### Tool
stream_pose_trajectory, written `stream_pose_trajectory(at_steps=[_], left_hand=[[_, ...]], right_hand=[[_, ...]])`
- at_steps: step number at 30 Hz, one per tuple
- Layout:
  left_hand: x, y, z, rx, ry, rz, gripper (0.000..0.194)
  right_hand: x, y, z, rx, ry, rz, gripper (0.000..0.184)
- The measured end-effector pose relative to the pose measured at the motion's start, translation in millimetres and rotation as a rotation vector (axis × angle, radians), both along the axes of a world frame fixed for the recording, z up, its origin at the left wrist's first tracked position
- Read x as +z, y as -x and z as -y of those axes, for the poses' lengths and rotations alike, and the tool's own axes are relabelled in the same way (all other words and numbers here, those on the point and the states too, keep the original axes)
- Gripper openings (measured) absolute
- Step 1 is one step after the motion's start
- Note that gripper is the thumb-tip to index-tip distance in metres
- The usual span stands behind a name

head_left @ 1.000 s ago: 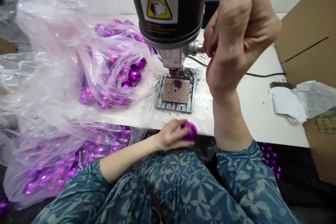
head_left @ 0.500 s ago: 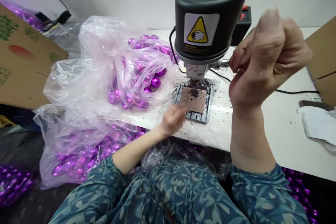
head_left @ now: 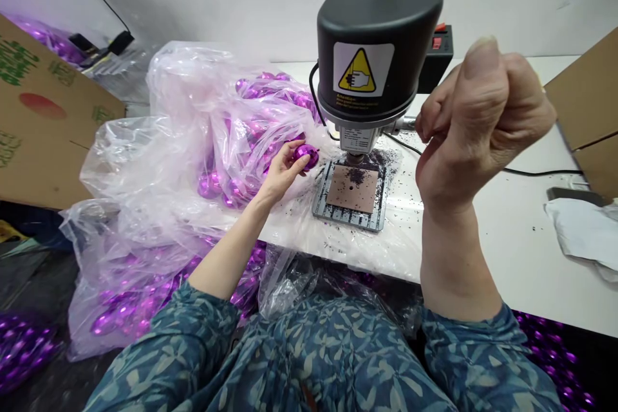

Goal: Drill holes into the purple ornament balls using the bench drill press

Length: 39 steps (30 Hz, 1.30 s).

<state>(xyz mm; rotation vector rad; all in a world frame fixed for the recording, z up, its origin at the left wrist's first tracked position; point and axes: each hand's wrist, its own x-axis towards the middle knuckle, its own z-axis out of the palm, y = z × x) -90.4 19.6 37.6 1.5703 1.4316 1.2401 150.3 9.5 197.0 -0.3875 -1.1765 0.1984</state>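
Note:
Between the thumb and fingers of my left hand (head_left: 281, 170) is a shiny purple ball (head_left: 307, 157), held at the mouth of a clear plastic bag (head_left: 168, 135) full of similar balls. My right hand (head_left: 480, 122) is wrapped around the lever (head_left: 407, 123) of a black drill press (head_left: 379, 45); the fingers hide the lever's end. Below the press head, a brown square board (head_left: 352, 199) with a small dark hole lies on the slotted metal base (head_left: 345, 217). Dark shavings (head_left: 356, 176) are scattered over the board and around the base.
A black switch box (head_left: 436, 55) with red switches stands behind the press. Cardboard boxes flank the table (head_left: 512, 232), one left (head_left: 53, 141) and others right (head_left: 586, 96). White cloth or paper (head_left: 582, 228) lies at the right. More purple balls in plastic (head_left: 140, 302) hang below the table's front edge.
My left hand has moved from beside the base, up and left to the bag, and now holds a purple ball. My right hand stays on the lever. The camera view has shifted slightly.

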Motion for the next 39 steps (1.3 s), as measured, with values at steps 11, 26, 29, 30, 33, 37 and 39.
stream_pose_trajectory(at_steps=[11,26,29,30,33,37,39], left_hand=[[-30.3,-50.9,19.3,-0.159,0.156,0.172,0.064],[-16.0,-80.8,18.9,-0.178,-0.138,-0.256,0.05],[-18.0,-85.2,19.3,-0.169,-0.168,-0.287,0.048],[-18.8,-86.5,19.3,-0.174,-0.168,-0.284,0.048],[-23.5,-91.3,19.3,-0.167,-0.147,-0.249,0.052],[-35.3,-98.1,20.9,-0.113,-0.093,-0.118,0.057],[-40.7,-100.3,22.0,-0.093,-0.094,-0.051,0.055]], right_hand=[[-0.3,-2.2,8.4,-0.072,0.087,0.077,0.06],[-1.6,-3.0,6.5,0.06,0.014,0.016,0.048],[-3.2,-4.6,6.0,0.028,0.055,0.038,0.05],[-3.8,-5.2,5.9,0.028,0.062,0.046,0.051],[-5.2,-6.6,5.6,0.024,0.073,0.063,0.051],[-4.8,-7.2,6.4,0.033,0.071,0.064,0.043],[-4.8,-7.4,7.4,0.053,0.054,0.068,0.042]])
